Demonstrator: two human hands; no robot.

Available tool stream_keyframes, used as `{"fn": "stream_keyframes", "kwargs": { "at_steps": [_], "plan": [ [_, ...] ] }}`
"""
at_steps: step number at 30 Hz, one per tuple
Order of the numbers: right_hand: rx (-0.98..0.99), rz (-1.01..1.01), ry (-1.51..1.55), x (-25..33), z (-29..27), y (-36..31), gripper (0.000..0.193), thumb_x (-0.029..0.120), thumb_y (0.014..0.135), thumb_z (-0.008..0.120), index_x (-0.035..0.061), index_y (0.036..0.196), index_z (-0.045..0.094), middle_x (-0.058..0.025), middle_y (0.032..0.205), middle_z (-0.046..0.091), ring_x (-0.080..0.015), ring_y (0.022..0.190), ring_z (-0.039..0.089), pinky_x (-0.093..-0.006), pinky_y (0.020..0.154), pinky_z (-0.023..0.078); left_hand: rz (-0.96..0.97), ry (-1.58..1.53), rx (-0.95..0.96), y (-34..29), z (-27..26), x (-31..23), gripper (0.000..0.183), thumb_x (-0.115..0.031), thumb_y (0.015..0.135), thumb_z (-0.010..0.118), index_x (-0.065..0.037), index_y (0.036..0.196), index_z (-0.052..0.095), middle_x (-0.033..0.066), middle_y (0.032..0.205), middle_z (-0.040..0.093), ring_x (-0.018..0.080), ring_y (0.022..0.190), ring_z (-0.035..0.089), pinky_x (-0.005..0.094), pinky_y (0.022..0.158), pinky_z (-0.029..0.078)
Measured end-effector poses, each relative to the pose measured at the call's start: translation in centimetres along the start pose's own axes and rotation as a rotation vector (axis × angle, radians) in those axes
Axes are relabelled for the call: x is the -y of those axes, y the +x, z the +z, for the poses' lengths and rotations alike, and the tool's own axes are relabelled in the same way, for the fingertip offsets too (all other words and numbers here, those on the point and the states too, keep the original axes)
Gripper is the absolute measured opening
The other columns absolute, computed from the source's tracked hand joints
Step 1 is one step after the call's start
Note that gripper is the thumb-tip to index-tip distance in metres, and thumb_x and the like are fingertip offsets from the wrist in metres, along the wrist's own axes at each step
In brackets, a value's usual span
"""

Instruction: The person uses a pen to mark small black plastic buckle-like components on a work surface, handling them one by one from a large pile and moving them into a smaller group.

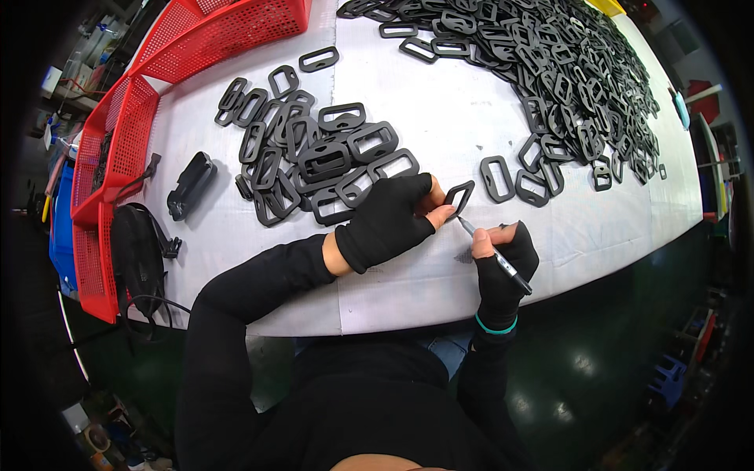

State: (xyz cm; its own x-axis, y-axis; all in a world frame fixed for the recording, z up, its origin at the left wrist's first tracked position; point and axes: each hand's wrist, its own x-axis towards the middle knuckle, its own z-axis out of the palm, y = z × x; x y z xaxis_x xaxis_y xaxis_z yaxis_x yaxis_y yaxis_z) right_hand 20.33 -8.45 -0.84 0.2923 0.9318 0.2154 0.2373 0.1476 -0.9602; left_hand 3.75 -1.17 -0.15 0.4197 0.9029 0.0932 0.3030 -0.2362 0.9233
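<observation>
My left hand [390, 218], in a black fingerless glove, pinches a small black rectangular frame [464, 198] with an open middle, held tilted above the white table. My right hand [505, 255], gloved the same way with a teal band at the wrist, grips a grey and black marker pen [510, 271]. The pen's tip meets or nearly meets the lower edge of the frame. Beyond my left hand lies a loose pile of similar black frames [323, 157]. One single frame [496, 179] lies flat just beyond my right hand.
A large heap of black frames [550, 71] covers the far right of the table [424, 102]. Red perforated baskets [129, 133] line the left edge. A black plastic holder [191, 186] and a black pouch with straps [139, 255] lie beside them. A blue stool [668, 381] stands on the floor at right.
</observation>
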Motion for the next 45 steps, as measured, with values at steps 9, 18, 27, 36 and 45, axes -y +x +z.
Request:
{"fn": "stream_keyframes", "kwargs": {
  "at_steps": [9, 18, 27, 36, 45],
  "plan": [
    [0.001, 0.009, -0.021, 0.2, 0.0, 0.1, 0.015, 0.0, 0.077, 0.065, -0.0003, 0.072, 0.05, -0.0053, 0.062, 0.055, -0.0081, 0.054, 0.051, -0.0218, 0.05, 0.041, 0.016, -0.006, 0.0, 0.0, 0.1, -0.1, 0.015, -0.014, 0.077, 0.07, -0.003, 0.08, 0.061, 0.006, 0.069, 0.064, 0.0086, 0.058, 0.057, 0.0219, 0.051, 0.045],
    [-0.013, -0.025, 0.036, -0.3, -0.2, -0.1, 0.016, 0.001, 0.077, 0.065, 0.0004, 0.073, 0.049, -0.0051, 0.062, 0.054, -0.0083, 0.054, 0.051, -0.022, 0.051, 0.041, 0.06, 0.005, 0.025, -0.9, 0.1, -0.4, 0.013, -0.012, 0.077, 0.068, -0.004, 0.085, 0.063, 0.0073, 0.07, 0.063, 0.0126, 0.059, 0.06, 0.0243, 0.052, 0.046],
    [0.0, -0.109, -0.098, 0.4, 0.2, -0.4, 0.016, 0.001, 0.075, 0.066, 0.0004, 0.072, 0.05, -0.0063, 0.062, 0.055, -0.0092, 0.053, 0.05, -0.0227, 0.05, 0.041, 0.41, 0.435, 0.04, -2.1, 0.7, 0.9, 0.024, -0.008, 0.071, 0.066, -0.009, 0.094, 0.059, 0.0053, 0.073, 0.06, 0.0223, 0.06, 0.059, 0.031, 0.049, 0.045],
    [0.015, -0.14, -0.135, -0.2, 0.2, -0.5, 0.014, 0.002, 0.074, 0.066, 0.0002, 0.073, 0.053, -0.0083, 0.065, 0.059, -0.0112, 0.055, 0.054, -0.0238, 0.052, 0.044, 0.556, 0.576, 0.029, -2.4, 0.8, 1.2, 0.013, -0.011, 0.077, 0.056, -0.008, 0.09, 0.054, 0.0021, 0.07, 0.052, 0.0156, 0.058, 0.057, 0.0266, 0.042, 0.044],
    [0.022, -0.137, -0.133, -0.2, 0.2, -0.4, 0.013, 0.002, 0.074, 0.066, 0.0, 0.075, 0.054, -0.008, 0.065, 0.059, -0.0116, 0.056, 0.054, -0.0241, 0.052, 0.043, 0.546, 0.594, 0.043, -2.5, 0.9, 1.1, 0.015, -0.011, 0.076, 0.057, -0.009, 0.09, 0.055, 0.001, 0.07, 0.052, 0.0146, 0.061, 0.058, 0.0263, 0.043, 0.044]
  ]
}}
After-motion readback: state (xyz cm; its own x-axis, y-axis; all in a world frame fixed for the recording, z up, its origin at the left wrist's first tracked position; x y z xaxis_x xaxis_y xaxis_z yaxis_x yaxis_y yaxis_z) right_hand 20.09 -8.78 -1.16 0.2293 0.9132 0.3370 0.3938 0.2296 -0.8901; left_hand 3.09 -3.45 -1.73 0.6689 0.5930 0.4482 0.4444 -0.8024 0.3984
